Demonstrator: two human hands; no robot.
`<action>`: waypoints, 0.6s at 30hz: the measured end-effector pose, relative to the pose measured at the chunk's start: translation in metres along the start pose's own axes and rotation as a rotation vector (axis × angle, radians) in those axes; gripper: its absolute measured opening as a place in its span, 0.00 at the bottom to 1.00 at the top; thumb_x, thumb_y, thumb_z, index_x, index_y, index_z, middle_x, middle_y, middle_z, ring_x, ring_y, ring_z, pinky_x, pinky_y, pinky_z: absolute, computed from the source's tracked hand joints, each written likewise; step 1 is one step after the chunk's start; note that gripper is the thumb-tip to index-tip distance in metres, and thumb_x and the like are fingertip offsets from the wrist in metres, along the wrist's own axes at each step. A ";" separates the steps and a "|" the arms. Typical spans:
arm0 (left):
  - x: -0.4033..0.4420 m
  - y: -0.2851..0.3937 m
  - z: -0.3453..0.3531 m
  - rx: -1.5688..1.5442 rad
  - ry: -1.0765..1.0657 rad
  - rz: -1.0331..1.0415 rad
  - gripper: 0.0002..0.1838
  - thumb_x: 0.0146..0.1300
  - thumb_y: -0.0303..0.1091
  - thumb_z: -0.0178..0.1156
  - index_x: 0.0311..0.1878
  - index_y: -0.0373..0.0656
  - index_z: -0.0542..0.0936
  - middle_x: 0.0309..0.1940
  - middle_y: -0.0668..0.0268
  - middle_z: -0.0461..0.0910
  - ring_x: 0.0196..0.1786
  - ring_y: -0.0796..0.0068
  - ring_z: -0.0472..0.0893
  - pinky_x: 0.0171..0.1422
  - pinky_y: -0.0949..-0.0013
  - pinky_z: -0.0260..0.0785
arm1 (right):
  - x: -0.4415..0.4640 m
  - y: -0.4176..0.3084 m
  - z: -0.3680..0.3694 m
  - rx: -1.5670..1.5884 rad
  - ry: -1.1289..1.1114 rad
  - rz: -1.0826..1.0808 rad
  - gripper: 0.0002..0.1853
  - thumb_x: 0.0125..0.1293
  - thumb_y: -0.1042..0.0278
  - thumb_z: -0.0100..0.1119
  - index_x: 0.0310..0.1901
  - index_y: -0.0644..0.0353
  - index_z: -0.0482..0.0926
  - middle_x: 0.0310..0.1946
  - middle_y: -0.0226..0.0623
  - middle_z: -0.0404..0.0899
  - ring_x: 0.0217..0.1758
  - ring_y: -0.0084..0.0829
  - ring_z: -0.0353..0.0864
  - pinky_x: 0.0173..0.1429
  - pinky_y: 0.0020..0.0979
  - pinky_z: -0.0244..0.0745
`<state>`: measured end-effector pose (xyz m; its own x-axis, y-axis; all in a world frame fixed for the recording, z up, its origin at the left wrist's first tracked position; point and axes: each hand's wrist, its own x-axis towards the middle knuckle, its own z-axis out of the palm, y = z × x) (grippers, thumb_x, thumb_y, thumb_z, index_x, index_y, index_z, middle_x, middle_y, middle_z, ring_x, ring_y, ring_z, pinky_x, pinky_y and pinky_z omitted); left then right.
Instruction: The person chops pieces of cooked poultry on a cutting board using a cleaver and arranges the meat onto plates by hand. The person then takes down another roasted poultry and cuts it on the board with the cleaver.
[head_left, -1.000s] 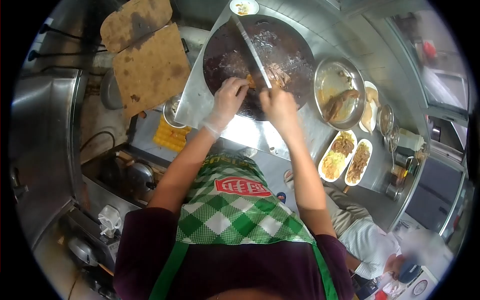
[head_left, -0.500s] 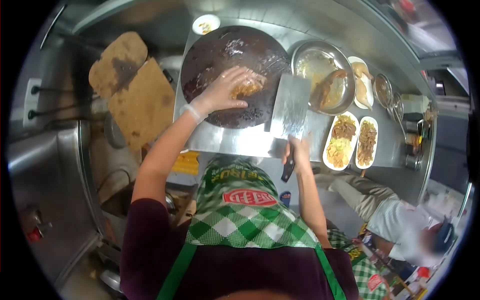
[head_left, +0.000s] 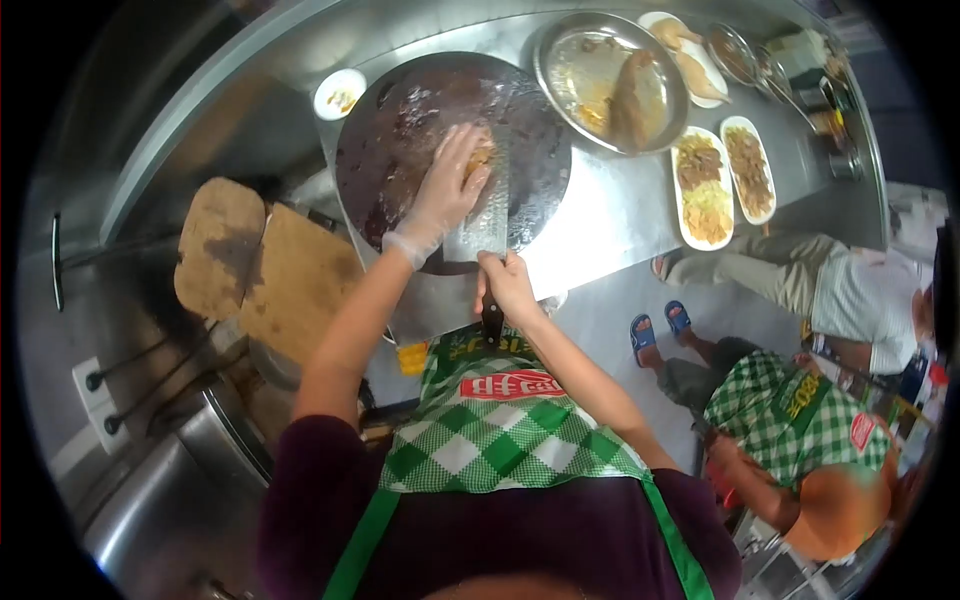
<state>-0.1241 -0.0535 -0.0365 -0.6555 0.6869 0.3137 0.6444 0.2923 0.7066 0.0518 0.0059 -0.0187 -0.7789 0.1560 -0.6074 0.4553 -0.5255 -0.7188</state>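
My left hand [head_left: 448, 192], in a clear plastic glove, presses on a piece of golden-brown cooked meat [head_left: 482, 157] and covers most of it. Both are on a round dark chopping block [head_left: 400, 110]. My right hand [head_left: 510, 288] is closed around the black handle of a cleaver [head_left: 488, 225]. The broad blade lies over the block, right beside my left fingers and the meat. How far the blade's edge is from the meat is hidden by the hand.
A metal pan [head_left: 565, 85] holding a brown piece of meat stands right of the block. Beyond are a plate of pale poultry [head_left: 695, 62] and two oblong dishes of sliced food [head_left: 705, 190] [head_left: 750, 170]. A white bowl [head_left: 340, 95] and wooden boards [head_left: 300, 285] are left. Two people are at right.
The cleaver has moved left from the block's right edge to beside my left hand. My view has turned, and a second person in a checked apron shows more fully at right.
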 end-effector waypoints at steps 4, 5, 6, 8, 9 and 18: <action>-0.003 0.020 0.019 -0.050 0.168 -0.033 0.20 0.69 0.34 0.50 0.61 0.36 0.71 0.63 0.48 0.67 0.68 0.50 0.63 0.73 0.54 0.51 | -0.016 -0.007 -0.022 0.002 -0.011 -0.040 0.11 0.68 0.63 0.48 0.34 0.63 0.70 0.14 0.33 0.69 0.10 0.28 0.72 0.16 0.27 0.64; -0.001 0.037 0.031 -0.025 0.168 -0.042 0.20 0.70 0.35 0.49 0.62 0.36 0.71 0.64 0.48 0.66 0.69 0.49 0.62 0.74 0.53 0.50 | -0.025 -0.011 -0.039 0.015 0.009 -0.027 0.12 0.69 0.63 0.48 0.30 0.62 0.69 0.14 0.33 0.70 0.10 0.28 0.71 0.16 0.27 0.64; -0.001 0.051 0.038 0.015 0.175 -0.064 0.21 0.70 0.35 0.49 0.62 0.37 0.70 0.65 0.48 0.65 0.70 0.48 0.61 0.74 0.52 0.49 | -0.033 -0.013 -0.050 0.027 0.008 -0.003 0.15 0.69 0.64 0.49 0.25 0.61 0.69 0.13 0.33 0.70 0.09 0.28 0.70 0.16 0.26 0.64; 0.003 0.091 0.063 0.017 0.126 0.044 0.21 0.71 0.36 0.48 0.64 0.37 0.69 0.66 0.47 0.63 0.71 0.45 0.57 0.76 0.51 0.46 | -0.065 -0.023 -0.081 0.082 0.037 0.029 0.16 0.69 0.63 0.50 0.24 0.61 0.68 0.12 0.32 0.68 0.09 0.28 0.70 0.15 0.28 0.65; 0.001 0.108 0.082 -0.007 0.069 0.007 0.21 0.72 0.36 0.47 0.64 0.36 0.69 0.67 0.47 0.62 0.73 0.44 0.54 0.77 0.50 0.44 | -0.081 -0.019 -0.099 0.099 0.095 0.046 0.17 0.69 0.63 0.50 0.22 0.60 0.68 0.12 0.33 0.67 0.09 0.29 0.69 0.15 0.29 0.66; 0.046 0.261 0.242 -0.069 -0.193 0.299 0.34 0.60 0.41 0.60 0.68 0.39 0.62 0.69 0.48 0.57 0.72 0.42 0.53 0.74 0.44 0.44 | -0.182 -0.051 -0.285 0.259 0.285 -0.053 0.08 0.67 0.66 0.49 0.38 0.61 0.67 0.14 0.34 0.69 0.08 0.30 0.68 0.12 0.29 0.64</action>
<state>0.1085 0.2152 0.0089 -0.3516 0.8504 0.3914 0.7638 0.0188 0.6452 0.2933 0.2425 0.0322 -0.6306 0.3953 -0.6679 0.2652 -0.6990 -0.6641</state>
